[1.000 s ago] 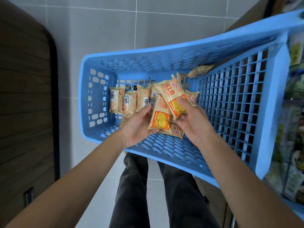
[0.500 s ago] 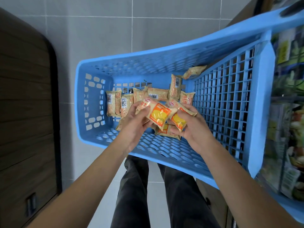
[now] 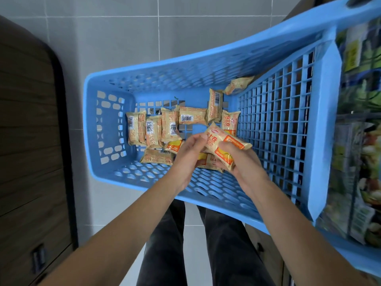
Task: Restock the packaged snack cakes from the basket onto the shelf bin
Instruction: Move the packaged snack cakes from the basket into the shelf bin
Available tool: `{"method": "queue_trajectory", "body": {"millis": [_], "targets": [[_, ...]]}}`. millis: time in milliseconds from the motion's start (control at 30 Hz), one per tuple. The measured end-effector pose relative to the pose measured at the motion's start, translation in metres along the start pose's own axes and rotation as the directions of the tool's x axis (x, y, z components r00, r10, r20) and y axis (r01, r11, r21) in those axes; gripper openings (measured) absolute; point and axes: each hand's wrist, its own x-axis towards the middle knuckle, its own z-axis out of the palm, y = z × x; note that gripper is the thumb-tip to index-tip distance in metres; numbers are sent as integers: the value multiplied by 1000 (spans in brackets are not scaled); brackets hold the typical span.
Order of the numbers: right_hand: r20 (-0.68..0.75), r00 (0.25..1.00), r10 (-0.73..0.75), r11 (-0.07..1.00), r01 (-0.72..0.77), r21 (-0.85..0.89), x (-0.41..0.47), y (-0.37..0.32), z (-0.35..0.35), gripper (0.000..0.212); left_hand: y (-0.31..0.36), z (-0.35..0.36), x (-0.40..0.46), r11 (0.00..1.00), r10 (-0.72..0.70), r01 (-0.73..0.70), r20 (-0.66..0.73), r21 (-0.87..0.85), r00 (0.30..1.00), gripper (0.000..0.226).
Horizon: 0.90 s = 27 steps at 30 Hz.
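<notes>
Your right hand sits just right of the frame's centre, inside the blue basket, with its fingers curled round a snack cake packet and at least one more packet bunched beneath it. The top packet's long axis runs on a diagonal, from its upper-left end near the middle of the frame down to the lower right, where your palm takes it. Your left hand lies just to the left of that, its fingertips touching the packet's upper-left end; whether they pinch the wrapper or merely steady it, you cannot tell from here. So the bundle lies between your two hands, with the right hand carrying the weight, and it is the nearer hand to the shelf goods blurred along the right edge of the frame. The shelf bin itself cannot be picked out in that blur. The move ahead likely turns on this: the load must travel rightward and over the basket's tall gridded wall, which stands between your grip and the shelf side, so lift before you swing. The remaining loose packets lie in a row across the basket floor, left of centre and toward the upper middle, with one propped in the far upper-right corner, all closer to your left hand for the next gather.
</notes>
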Motion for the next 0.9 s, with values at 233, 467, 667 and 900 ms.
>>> {"method": "queue_trajectory", "body": {"millis": [233,467,667,900], "targets": [[-210,950,232,972,-235,13,6,15,-16,25,22,5,82,730,152,-154,61,666,987,17],[-262,957,124,976,-166,-142,14,14,-18,15,13,42,162,8,10,-443,443,896,896,52],[-281,956,86,968,-146,-202,19,16,-25,24,5,44,193,-361,7,-454,490,814,872,58],[-278,958,77,973,-132,-187,22,16,-26,22,10,49,192,-393,-3,-416,451,820,892,49]]}}
